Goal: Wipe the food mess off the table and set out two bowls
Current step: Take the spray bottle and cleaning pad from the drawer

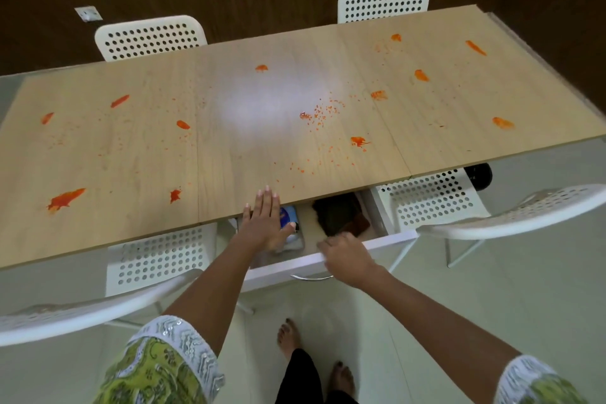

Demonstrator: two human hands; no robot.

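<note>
Head view: orange food mess lies all over the table, unwiped, and I see no bowls. Left hand, fingers straight and together, reaches flat over the open drawer; right hand hovers at the drawer front, fingers curled (grip unclear), near a dark cloth.

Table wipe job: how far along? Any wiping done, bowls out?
Done: only the drawer under the table is pulled open. In hand: the left hand reaches flat over its left side by a blue-labelled item; the right hand hovers at the front edge near dark cloths, holding nothing. Left: all orange smears and crumbs remain; no bowls in view.
</note>
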